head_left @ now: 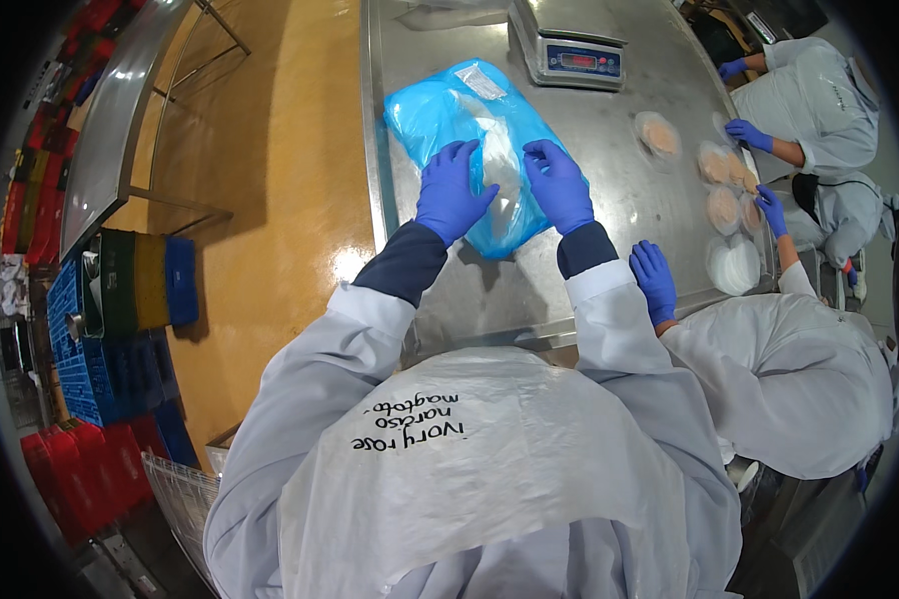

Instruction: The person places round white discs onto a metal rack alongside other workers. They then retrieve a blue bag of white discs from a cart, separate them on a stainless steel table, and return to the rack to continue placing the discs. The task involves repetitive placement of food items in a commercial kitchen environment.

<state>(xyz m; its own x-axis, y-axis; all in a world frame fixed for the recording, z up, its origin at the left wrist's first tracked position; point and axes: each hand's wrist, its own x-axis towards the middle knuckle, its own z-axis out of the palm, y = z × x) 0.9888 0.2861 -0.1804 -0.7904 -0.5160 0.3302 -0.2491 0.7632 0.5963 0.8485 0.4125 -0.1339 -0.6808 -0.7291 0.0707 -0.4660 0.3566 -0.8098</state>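
Observation:
A blue plastic bag (435, 105) lies on the steel table, with a white label (480, 82) near its far end. A long opening down its middle shows whitish, clear film-like material (499, 160). My left hand (451, 196), in a purple-blue glove, rests over the left side of the opening, fingers and thumb apart. At the right side, my right hand (559, 187), gloved alike, lies against the bag with its fingers slightly bent and apart. Neither hand shows a firm grip. What my fingertips touch beneath the film is partly hidden.
A digital scale (574, 62) stands beyond the bag on the steel table (609, 130). Round pale discs (658, 135) on clear film lie at right, where co-workers' gloved hands (654, 282) reach in. Clear round sheets (732, 265) are stacked nearby. Crates (120, 280) stand at left.

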